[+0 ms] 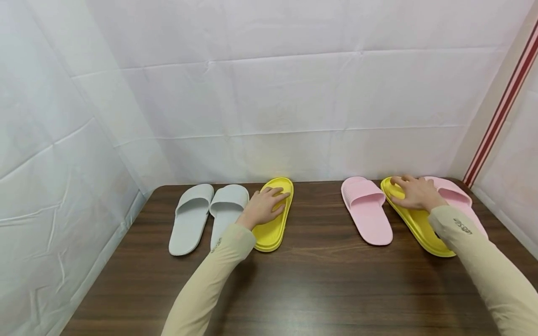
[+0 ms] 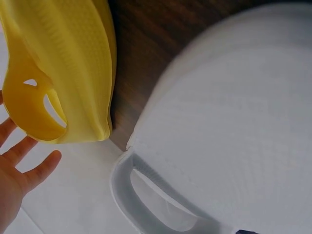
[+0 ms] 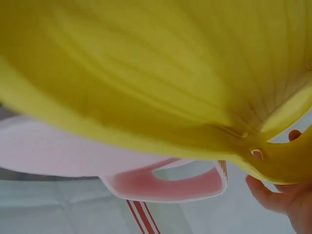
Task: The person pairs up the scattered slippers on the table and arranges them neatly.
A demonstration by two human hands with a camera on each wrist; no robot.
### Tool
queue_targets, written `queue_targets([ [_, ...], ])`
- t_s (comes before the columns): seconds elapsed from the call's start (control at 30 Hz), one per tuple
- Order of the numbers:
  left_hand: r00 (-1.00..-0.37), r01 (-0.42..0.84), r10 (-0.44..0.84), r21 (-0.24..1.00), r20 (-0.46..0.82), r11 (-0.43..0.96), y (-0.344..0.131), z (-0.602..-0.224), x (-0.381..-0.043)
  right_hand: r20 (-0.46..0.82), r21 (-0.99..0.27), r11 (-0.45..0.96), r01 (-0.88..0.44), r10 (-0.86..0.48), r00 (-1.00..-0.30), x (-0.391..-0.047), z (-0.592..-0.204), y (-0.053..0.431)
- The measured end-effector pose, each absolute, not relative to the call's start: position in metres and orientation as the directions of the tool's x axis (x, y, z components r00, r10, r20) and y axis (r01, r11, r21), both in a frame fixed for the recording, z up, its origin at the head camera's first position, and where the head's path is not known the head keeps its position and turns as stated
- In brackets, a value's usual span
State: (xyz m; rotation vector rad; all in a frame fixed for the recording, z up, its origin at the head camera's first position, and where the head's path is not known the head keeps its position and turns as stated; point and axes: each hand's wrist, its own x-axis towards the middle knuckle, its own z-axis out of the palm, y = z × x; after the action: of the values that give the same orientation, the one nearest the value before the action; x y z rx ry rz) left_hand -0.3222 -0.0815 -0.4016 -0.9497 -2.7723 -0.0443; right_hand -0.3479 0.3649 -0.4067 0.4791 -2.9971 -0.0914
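My left hand [image 1: 265,207] is over the front of a yellow slide slipper [image 1: 271,233], fingers spread across its strap. In the left wrist view those fingers [image 2: 43,170] lie loosely extended beside the strap opening of the yellow slipper [image 2: 73,73]. My right hand [image 1: 416,193] is spread over the strap of a second yellow slipper [image 1: 428,240], which lies slanted between two pink slippers. The right wrist view has a thumb and a fingertip around the strap edge of this yellow slipper [image 3: 146,73]. Both hands hide much of the straps.
Two grey slippers [image 1: 189,228] lie side by side, left of the left hand. A pink slipper [image 1: 370,221] is left of the right-hand yellow one; another pink slipper [image 1: 466,212] is partly behind the right arm. The brown table [image 1: 319,289] ends at a white cloth wall [image 1: 286,93].
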Motion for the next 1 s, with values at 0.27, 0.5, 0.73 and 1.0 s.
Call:
queue_targets([
  [0.27,-0.774,0.604,0.597,-0.038,0.21,0.796,-0.0811,-0.4008,-0.3228,0.207,0.145,0.932,-0.334,-0.358,-0.91,-0.343,-0.4021,0.3638],
  [0.5,-0.772,0.605,0.598,-0.04,0.214,0.795,-0.0812,-0.4017,-0.3226,0.291,0.192,0.91,-0.367,-0.41,-0.864,-0.342,-0.3989,0.3678],
  [0.73,-0.777,0.597,0.593,-0.051,0.209,0.8,-0.0826,-0.4023,-0.322,0.17,0.104,0.936,-0.336,-0.349,-0.921,-0.3404,-0.4003,0.366],
  [1.0,-0.77,0.605,0.598,-0.046,0.223,0.795,-0.0845,-0.4014,-0.3219,-0.009,-0.055,0.959,-0.279,-0.28,-0.96,-0.3401,-0.4013,0.3693],
])
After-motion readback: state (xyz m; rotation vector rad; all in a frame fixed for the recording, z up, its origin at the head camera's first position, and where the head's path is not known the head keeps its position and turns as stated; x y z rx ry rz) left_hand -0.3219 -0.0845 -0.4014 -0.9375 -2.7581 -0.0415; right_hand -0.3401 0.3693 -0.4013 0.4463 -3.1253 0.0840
